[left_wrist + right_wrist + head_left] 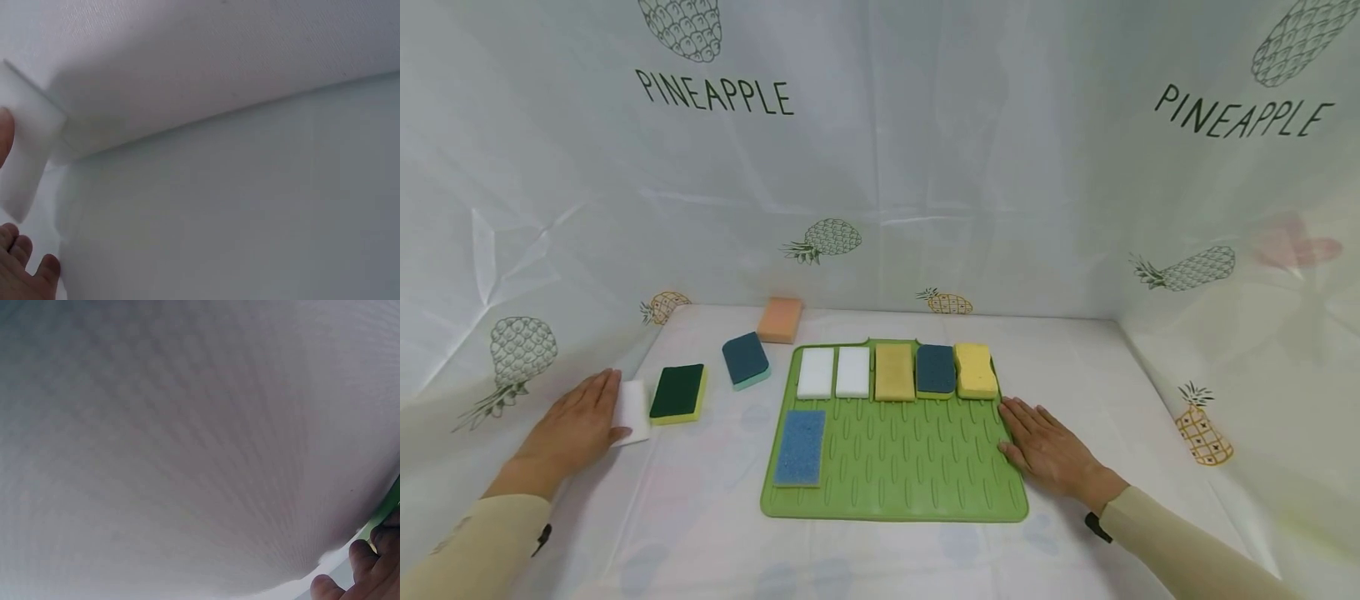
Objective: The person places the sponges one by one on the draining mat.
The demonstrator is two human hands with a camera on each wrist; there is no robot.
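Both arms wear long, smooth, pale beige sleeves reaching to the wrists. Left hand point(576, 421) and right hand point(1048, 450) are bare: no gloves, no rings visible. A small black strap shows at each cuff.

Cloth-covered table point(1150, 392) with green mat point(895, 483)

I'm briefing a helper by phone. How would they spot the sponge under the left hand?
Start at the green mat in the middle of the table. Left of it, off the mat, sponges run in a loose line; the one meant is the white sponge at the near-left end, partly under the left hand. Its neighbour is dark green on yellow.
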